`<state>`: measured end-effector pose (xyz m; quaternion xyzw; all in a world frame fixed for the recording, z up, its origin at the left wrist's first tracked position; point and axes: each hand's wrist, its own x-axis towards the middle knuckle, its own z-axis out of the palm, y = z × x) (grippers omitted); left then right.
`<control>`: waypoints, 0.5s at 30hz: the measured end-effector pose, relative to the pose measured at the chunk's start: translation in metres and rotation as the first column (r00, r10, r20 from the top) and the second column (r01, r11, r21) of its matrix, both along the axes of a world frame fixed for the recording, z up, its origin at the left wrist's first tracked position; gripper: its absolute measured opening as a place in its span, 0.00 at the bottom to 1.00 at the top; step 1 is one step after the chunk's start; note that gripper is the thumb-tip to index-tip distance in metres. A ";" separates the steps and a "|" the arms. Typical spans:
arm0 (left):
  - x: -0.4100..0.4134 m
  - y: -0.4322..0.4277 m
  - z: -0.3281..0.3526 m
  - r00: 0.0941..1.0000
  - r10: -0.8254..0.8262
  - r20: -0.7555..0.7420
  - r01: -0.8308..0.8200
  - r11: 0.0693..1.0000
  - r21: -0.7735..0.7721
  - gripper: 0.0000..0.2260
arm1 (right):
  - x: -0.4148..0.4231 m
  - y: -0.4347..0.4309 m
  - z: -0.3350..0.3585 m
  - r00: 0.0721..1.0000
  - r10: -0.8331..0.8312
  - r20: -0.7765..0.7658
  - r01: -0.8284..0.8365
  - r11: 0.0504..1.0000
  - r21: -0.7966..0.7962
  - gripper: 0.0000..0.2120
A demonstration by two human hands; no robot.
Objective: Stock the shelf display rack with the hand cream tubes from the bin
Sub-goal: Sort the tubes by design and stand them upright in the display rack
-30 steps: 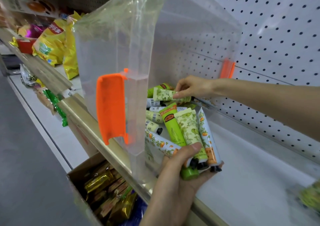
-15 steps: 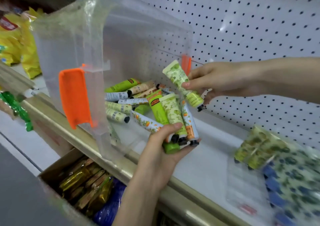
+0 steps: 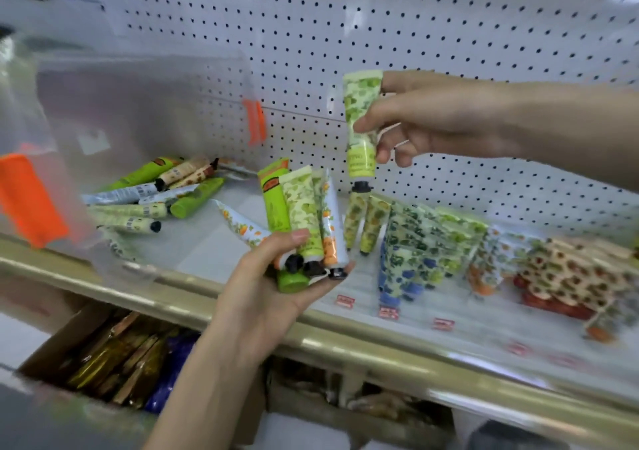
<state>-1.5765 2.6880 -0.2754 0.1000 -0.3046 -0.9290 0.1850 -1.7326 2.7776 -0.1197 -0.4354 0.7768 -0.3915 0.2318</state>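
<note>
our right hand (image 3: pixel 432 118) pinches a leaf-print tube (image 3: pixel 361 121) between the thumb and curled fingers, gripping it around its middle; the tube hangs upright, black cap down, crimped end above the thumb; directly under that cap stand two green-patterned tubes (image 3: pixel 371 228), the near end of the display rack rows (image 3: pixel 425 242), which run on to the right of the grip in blue, orange and red patterns, all blurred; whether the held cap touches the tubes beneath it, we cannot tell; our left hand (image 3: pixel 276 297) sits lower and to the left of the right one, palm up, fingers and thumb curled round a bundle of tubes (image 3: pixel 301 214), caps down in the palm and crimped ends fanned upward; one is plain green, one leaf-print, two white with orange fruit; left of this grip the clear bin (image 3: pixel 138 104) lies on the shelf (image 3: pixel 380 342), its open side facing our hands, an orange latch (image 3: pixel 31 200) at its far left; loose tubes (image 3: pixel 155 190) lie flat inside it; behind both hands rises the white pegboard (image 3: pixel 449 17); below the left wrist, under the shelf lip, an open cardboard box (image 3: pixel 121 356) holds gold and purple packets; small red price tags (image 3: pixel 345 301) sit just right of the left hand.
</note>
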 end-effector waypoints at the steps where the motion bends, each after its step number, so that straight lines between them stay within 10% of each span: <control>1: 0.002 0.002 0.001 1.000 0.008 0.003 -0.008 1.000 -0.007 0.03 | -0.001 0.008 0.001 0.999 -0.033 -0.005 0.032 0.999 -0.025 0.07; 11: -0.003 0.029 0.000 1.000 0.015 -0.010 -0.015 1.000 -0.009 0.13 | -0.019 0.098 -0.019 0.961 -0.274 0.033 0.276 0.952 -0.135 0.10; 15: -0.006 0.033 -0.004 1.000 0.015 -0.019 -0.016 0.996 -0.084 0.01 | -0.026 0.135 -0.024 0.945 -0.323 -0.039 0.318 0.943 -0.097 0.14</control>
